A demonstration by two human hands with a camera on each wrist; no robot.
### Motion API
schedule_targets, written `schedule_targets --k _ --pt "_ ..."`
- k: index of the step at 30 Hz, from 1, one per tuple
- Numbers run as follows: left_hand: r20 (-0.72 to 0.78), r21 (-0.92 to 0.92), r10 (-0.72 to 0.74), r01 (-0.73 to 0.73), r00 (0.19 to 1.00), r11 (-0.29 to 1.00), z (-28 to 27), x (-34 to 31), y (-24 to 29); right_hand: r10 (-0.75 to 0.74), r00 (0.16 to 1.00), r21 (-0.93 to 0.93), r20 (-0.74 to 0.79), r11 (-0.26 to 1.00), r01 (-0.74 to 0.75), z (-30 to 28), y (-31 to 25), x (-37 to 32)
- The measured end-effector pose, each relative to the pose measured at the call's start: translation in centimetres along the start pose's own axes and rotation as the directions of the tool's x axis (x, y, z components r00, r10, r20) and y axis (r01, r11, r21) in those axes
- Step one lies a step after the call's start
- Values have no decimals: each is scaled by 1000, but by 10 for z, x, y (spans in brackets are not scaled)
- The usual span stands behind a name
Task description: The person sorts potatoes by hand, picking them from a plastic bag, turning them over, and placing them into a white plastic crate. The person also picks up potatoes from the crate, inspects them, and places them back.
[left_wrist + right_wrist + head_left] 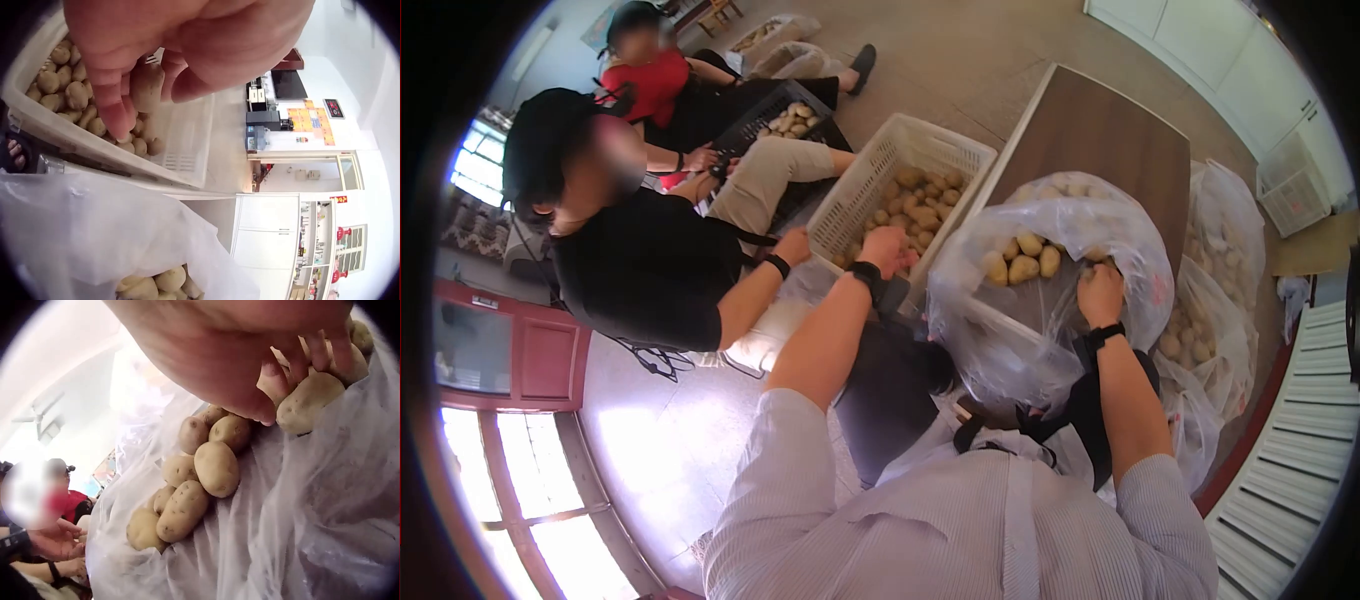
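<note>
My left hand [885, 250] is over the near end of a white slatted crate [852, 175] holding many potatoes [77, 95]. In the left wrist view its fingers and thumb pinch a potato [147, 87]. My right hand [1100, 292] reaches into a clear plastic bag [960, 290] of potatoes, its fingers bent down around a potato [270, 387] partly hidden behind them. A larger potato [310, 403] lies right beside the fingertips. Several more potatoes [217, 469] rest in a row on the bag's crumpled plastic.
A brown-topped table [1090, 130] stands beyond the bag. More plastic bags of potatoes [1190, 335] sit at the right. At the left, a person in black [650, 260] sits close to the crate; another in red [645, 90] sits behind, near a dark crate [750, 125].
</note>
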State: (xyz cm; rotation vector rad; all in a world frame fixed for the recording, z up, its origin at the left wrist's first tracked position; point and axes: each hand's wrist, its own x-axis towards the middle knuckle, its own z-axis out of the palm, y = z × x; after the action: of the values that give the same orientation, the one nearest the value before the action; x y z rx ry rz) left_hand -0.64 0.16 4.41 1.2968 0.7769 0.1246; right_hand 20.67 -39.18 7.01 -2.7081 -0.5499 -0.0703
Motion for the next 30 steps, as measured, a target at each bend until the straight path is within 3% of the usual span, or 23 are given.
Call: schedule_targets --k 1,2,3,4,5,6,8,9,11,12,13,14,15,17,18,20,21,22,23,25,26,28,30 --pt "134 250 122 -153 983 956 -16 14 -17 -36 999 -40 1 999 36 3 1 -2" --pt "124 258 135 -163 983 952 -31 31 -38 -45 999 -26 -7 999 45 1 -4 -7" --pt "157 462 344 -376 926 803 -44 48 -59 -31 1000 -45 3 998 31 -4 -9 -11" --pt "236 626 518 -537 822 565 -49 57 -65 -16 1000 -67 12 998 16 -7 -12 -14" --pt "25 136 259 -260 966 956 -47 57 -61 -35 999 -108 4 993 35 -4 -10 -15" --pt "25 138 271 -271 962 953 -49 57 -62 -39 999 -104 -6 994 38 -6 -11 -17" --pt "76 219 355 -363 932 905 -54 60 -68 98 984 -58 147 994 -90 -9 -16 -19" --pt "74 220 367 -374 927 901 -53 58 -67 77 989 -82 128 994 -66 -7 -17 -23" --pt "142 573 565 -533 813 623 -49 52 -64 38 988 -73 151 997 -27 -9 -19 -28" --pt "138 575 574 -537 807 617 -41 34 -42 7 984 -68 181 998 6 -10 -21 -29" --pt "256 832 438 -427 862 354 -26 3 -6 -1 980 -92 199 996 20 -11 -22 -31" --pt "301 950 262 -313 917 6 -18 -17 16 -8 981 -88 194 996 25 -11 -23 -32" --pt "298 951 269 -310 916 4 -25 -6 5 7 976 -23 218 1000 -2 -11 -25 -32" --pt "396 842 276 -466 876 273 -44 28 -32 19 970 40 241 999 -29 -3 -22 -31" --pt "395 842 280 -467 875 272 -40 26 -32 58 966 104 253 991 -86 10 -14 -27" --pt "239 698 281 -366 929 615 -24 17 -25 92 960 168 265 976 -140 13 -14 -24" --pt "237 699 285 -366 929 614 -5 1 -4 126 948 319 294 921 -221 7 -19 -26" --pt "-65 333 106 -78 992 939 24 -28 29 153 932 458 329 837 -300 2 -24 -27" --pt "-239 -182 -201 159 950 970 43 -44 49 151 932 460 329 837 -297 7 -22 -27" --pt "-216 -97 -147 129 965 987 53 -46 50 232 837 675 496 503 -540 12 -23 -26" --pt "-187 -13 -98 97 977 995 58 -47 51 231 837 677 495 502 -539 13 -22 -27" --pt "-119 -18 -76 74 990 997 67 -50 53 167 775 662 609 430 -613 -20 -50 -36" --pt "-54 -26 -49 47 997 999 79 -55 57 112 770 677 628 408 -612 -12 -50 -39"
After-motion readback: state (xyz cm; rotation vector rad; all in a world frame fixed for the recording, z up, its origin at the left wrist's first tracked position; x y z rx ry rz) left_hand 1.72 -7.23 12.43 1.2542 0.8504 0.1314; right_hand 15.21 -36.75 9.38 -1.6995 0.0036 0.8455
